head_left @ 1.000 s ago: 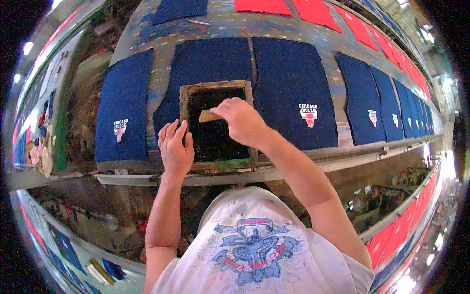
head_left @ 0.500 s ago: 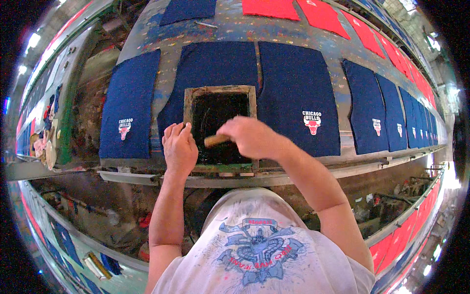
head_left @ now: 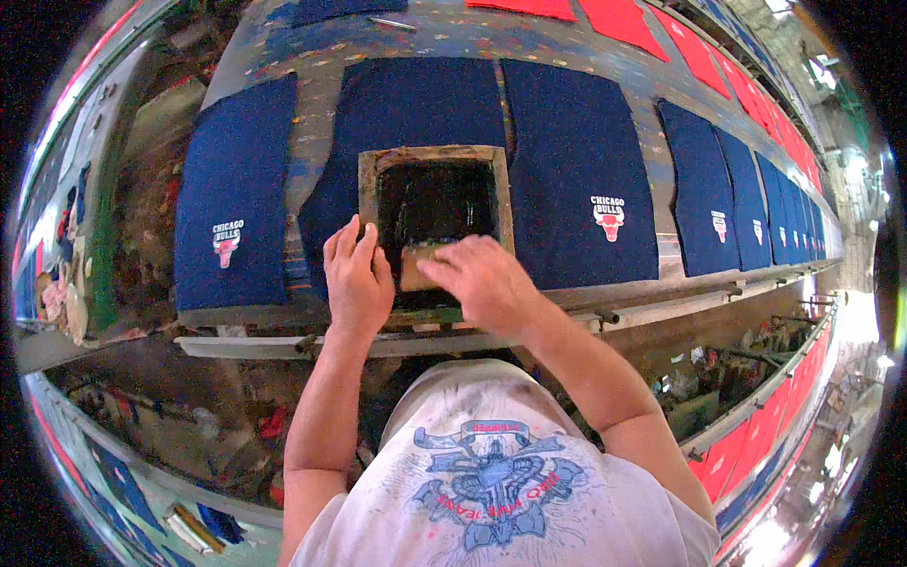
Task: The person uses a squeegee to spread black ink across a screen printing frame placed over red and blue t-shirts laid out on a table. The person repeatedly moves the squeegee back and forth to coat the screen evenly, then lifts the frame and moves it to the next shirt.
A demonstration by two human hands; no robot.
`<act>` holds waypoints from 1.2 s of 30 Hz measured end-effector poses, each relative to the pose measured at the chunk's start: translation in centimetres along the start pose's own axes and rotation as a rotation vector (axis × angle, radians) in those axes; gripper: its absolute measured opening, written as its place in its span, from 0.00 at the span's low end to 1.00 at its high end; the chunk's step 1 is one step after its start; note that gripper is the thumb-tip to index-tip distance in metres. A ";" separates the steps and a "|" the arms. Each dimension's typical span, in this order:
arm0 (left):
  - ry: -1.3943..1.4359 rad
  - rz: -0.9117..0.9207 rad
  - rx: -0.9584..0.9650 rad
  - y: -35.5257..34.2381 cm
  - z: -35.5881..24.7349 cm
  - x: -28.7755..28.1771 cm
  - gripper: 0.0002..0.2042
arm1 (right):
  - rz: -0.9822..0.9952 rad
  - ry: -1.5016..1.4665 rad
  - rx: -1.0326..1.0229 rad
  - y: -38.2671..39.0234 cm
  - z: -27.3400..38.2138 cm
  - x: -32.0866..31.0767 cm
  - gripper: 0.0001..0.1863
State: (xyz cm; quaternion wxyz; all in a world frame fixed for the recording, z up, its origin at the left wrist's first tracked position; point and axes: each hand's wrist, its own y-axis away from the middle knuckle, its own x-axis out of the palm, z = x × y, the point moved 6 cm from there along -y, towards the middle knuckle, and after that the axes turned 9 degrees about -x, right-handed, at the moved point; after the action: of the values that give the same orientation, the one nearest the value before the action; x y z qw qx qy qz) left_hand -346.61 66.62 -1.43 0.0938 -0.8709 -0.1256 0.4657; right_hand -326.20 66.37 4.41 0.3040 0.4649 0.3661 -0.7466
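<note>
A wooden-rimmed printing screen with a dark, wet-looking mesh lies over the lower part of a navy fabric panel. My left hand is at the screen's left rim, its fingers bent over the wood. Inside the frame, toward the near end, is a squeegee with a tan wooden handle. My right hand grips it from the right, fingers over its top. The squeegee's lower edge is hard to make out against the black mesh.
Navy panels with a white-and-red bull-head print lie on both sides, one at the left and one at the right. Red panels line the far side. A metal rail runs along the table's near edge. A thin pale tool lies beyond.
The squeegee has turned from a slant to sit broadside in the near part of the screen, my right hand turning with it. My left hand stays at the left rim. The whole view has shifted slightly.
</note>
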 end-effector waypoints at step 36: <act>0.712 0.048 -0.147 2.4 -21.2 11.9 0.19 | -0.743 -0.664 0.808 31.0 -12.4 -10.4 0.24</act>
State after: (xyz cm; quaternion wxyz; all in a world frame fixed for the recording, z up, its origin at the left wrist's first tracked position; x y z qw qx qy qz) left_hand -322.22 66.95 0.20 0.0576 -0.9856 -0.0976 0.1251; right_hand -291.79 60.87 2.06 -0.0769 0.1289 0.0788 -0.9855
